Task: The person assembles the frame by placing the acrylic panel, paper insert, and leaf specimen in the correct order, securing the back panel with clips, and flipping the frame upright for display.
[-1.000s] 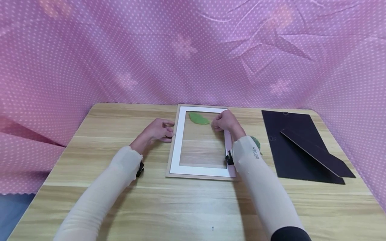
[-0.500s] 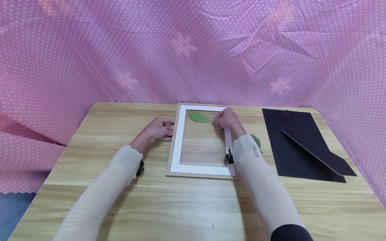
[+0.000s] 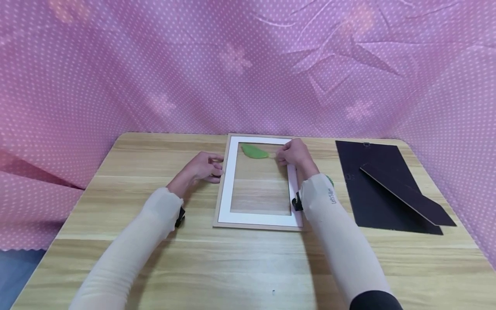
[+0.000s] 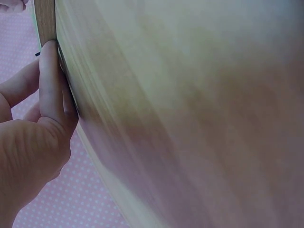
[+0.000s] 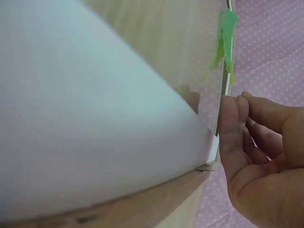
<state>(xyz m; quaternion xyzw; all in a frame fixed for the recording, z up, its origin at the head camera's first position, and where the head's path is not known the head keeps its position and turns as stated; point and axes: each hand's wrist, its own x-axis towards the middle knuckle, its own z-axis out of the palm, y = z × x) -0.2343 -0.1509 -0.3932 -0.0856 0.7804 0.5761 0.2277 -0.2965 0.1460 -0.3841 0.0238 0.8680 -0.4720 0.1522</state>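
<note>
A wooden picture frame with a white inner border lies flat on the table, its middle see-through. On its far part lies a green leaf, its pale stem pointing right. At the end of that stem my right hand pinches with thumb and fingertips close together. The leaf stands above these fingertips in the right wrist view, beside its reflection. My left hand touches the frame's left side. In the left wrist view one extended finger rests along the frame's wooden edge.
Right of the frame lies a black backing board with its support leg raised. A second green leaf is mostly hidden by my right sleeve. A pink dotted cloth hangs behind the table.
My right hand has shifted slightly to the right along the stem, leaving more of the stem in sight. The leaf stays nearly in place, and my left hand has not moved.
</note>
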